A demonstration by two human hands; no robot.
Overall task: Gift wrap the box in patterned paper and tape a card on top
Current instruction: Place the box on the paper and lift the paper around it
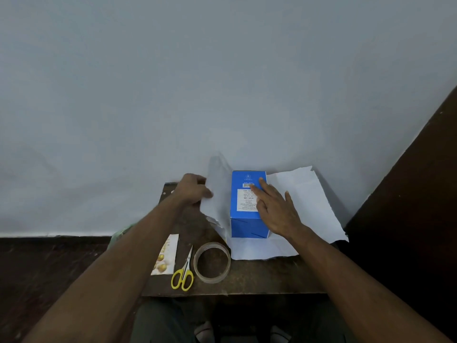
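Note:
A blue box (243, 214) with a white label lies on a sheet of wrapping paper (304, 199), white side up, on a small brown table (267, 276). My left hand (193, 190) grips the paper's left edge and holds that flap up beside the box. Flat on the box's top lies my right hand (277, 209), fingers straight. A card (165, 256) with gold ornaments lies at the table's left. Beside it are yellow-handled scissors (183, 273) and a roll of clear tape (212, 262).
A pale wall (222, 82) rises directly behind the table. Dark floor (49, 268) lies to the left and a dark surface (408, 194) to the right. Something pale green (122, 235) shows at the table's left edge. My legs are below the table's front edge.

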